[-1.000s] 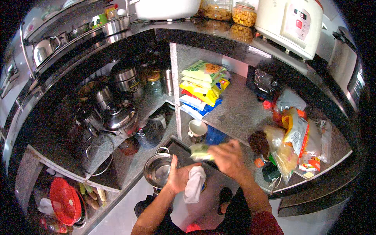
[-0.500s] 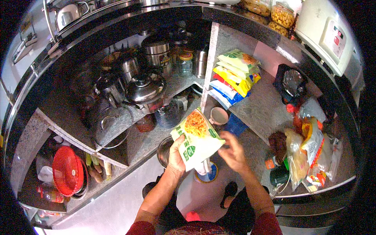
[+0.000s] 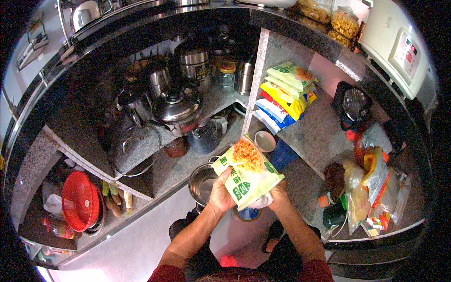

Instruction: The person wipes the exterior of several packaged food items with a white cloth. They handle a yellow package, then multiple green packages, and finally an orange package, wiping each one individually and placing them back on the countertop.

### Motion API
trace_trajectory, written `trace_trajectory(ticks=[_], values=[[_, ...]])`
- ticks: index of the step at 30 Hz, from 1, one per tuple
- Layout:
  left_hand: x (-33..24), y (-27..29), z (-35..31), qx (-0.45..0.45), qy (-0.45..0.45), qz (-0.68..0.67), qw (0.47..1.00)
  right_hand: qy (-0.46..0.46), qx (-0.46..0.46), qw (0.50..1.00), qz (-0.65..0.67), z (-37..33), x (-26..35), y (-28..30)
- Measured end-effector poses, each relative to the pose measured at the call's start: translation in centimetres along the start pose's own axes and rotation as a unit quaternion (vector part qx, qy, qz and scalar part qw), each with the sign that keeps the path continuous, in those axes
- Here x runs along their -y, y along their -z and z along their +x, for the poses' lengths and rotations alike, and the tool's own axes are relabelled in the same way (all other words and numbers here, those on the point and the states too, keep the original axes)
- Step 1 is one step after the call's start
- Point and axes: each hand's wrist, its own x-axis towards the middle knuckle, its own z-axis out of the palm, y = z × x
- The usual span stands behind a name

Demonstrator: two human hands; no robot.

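A pale green noodle packet (image 3: 253, 181) with a picture of noodles on its front is held up between my two hands. My left hand (image 3: 221, 193) grips its left edge, thumb on top. At the packet's lower right corner, my right hand (image 3: 279, 196) is closed round the edge, its fingers partly hidden beneath. Something whitish (image 3: 261, 202) shows under the packet, too covered to name. Below and left sits a steel pot (image 3: 202, 184); a pale cup (image 3: 265, 141) stands just beyond the packet.
Stacked on the right shelf are similar green packets (image 3: 285, 75) and yellow and blue ones. Bagged food (image 3: 371, 183) crowds the far right. A lidded steel pot (image 3: 176, 110) and other cookware fill the left shelf. Red baskets (image 3: 79, 202) stand lower left. A dark counter edge (image 3: 197, 21) arches overhead.
My right hand has come in from beside the packet and taken hold of its right edge. The packet has shifted slightly right and nearer, uncovering more of the steel pot.
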Motion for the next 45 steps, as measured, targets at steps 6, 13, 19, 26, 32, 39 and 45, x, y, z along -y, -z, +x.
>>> trace_trajectory(ticks=[6,13,19,26,32,39,45], values=[[-1.3,0.4,0.3,-0.015,-0.026,0.053,0.998,0.249,-0.100,0.960,-0.081,-1.7,8.8,-2.3],[1.2,0.4,0.3,-0.067,-0.010,0.108,0.992,0.406,0.052,0.685,-0.602,-2.8,4.9,-6.3],[1.1,1.5,0.0,-0.064,-0.028,0.161,0.985,0.379,0.111,0.488,-0.779,-2.8,2.2,-7.9],[1.6,0.6,-0.6,-0.062,-0.026,0.215,0.974,0.371,0.010,0.607,-0.703,1.3,4.1,-5.9],[0.9,0.5,-0.3,-0.102,-0.026,0.224,0.969,0.273,-0.147,0.772,-0.556,3.5,5.8,-1.6],[0.7,-0.3,-0.1,-0.128,-0.054,0.283,0.949,-0.019,0.039,0.828,-0.559,-0.7,8.7,-5.5],[3.5,0.7,0.2,-0.119,0.006,0.287,0.951,0.372,-0.078,0.688,-0.619,1.1,3.5,-5.8]])
